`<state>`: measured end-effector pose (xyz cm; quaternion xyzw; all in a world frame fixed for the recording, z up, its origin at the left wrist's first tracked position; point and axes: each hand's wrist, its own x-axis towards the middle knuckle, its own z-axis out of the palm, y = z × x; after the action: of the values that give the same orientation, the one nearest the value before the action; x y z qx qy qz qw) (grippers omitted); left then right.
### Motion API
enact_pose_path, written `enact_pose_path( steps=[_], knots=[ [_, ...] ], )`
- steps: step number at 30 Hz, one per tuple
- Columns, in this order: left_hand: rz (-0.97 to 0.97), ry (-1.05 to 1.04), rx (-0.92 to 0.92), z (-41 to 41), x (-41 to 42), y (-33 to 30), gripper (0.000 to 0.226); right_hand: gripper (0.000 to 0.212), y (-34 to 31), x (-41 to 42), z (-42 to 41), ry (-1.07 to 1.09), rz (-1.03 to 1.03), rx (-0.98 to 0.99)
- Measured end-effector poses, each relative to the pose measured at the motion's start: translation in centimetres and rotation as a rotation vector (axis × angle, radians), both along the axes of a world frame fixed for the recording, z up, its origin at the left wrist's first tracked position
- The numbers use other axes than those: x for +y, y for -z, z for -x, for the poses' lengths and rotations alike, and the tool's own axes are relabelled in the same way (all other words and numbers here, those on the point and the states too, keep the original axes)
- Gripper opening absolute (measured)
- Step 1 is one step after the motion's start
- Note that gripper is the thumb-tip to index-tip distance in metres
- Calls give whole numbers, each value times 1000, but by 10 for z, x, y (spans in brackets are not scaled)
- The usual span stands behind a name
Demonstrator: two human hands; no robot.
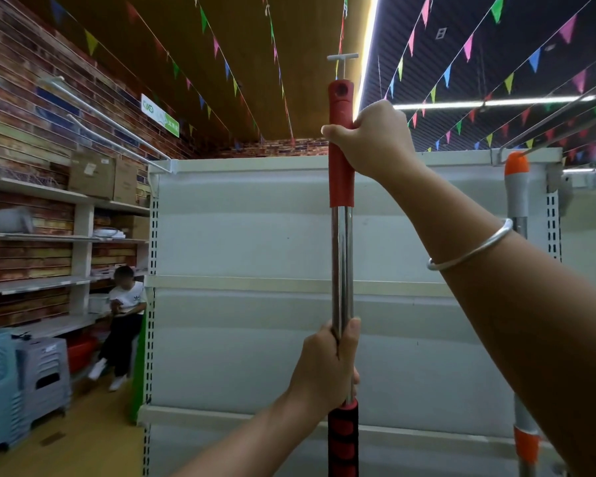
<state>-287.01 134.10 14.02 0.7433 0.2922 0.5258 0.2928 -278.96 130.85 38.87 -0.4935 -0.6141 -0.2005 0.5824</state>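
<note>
Pole: telescopic pole [341,263], chrome tube, held upright just in front of the camera, centre of view. Its long axis is near vertical.
Upper end: red plastic sleeve [340,173] over the top of the tube. A white T-shaped fitting [342,57] shows above it; cannot tell whether it belongs to the pole.
Lower end: red-and-black foam grip [343,438], running out of the bottom of the view.
Right hand: the right hand [375,139] is wrapped round the sleeve near its top, coming in from the right, with a silver bangle [472,249] on the forearm.
Left hand: the left hand [327,363] is curled tight round the bare tube, just above the foam grip.
Key relation: the sleeve-to-tube joint lies between the two grips, right hand above and left hand below, on one axis.
Judgement: probably a twist or slide along that axis to set the length, one hand bracing and the other turning.
Behind: white gondola shelf panel [255,235], near, shelves bare.
Right: second pole with orange cap [516,187] leaning on the panel's upright.
Far left: wall shelving with cardboard boxes [100,177], a seated person [124,315], stacked plastic stools [42,373].
Overhead: coloured bunting [468,46].
</note>
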Motion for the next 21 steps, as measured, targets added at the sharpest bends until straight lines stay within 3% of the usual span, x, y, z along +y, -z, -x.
enact_pose_path(
  steps=[21],
  knots=[
    [62, -78, 98, -9, 43, 0, 50, 44, 8, 43, -12, 28, 130, 61]
  ],
)
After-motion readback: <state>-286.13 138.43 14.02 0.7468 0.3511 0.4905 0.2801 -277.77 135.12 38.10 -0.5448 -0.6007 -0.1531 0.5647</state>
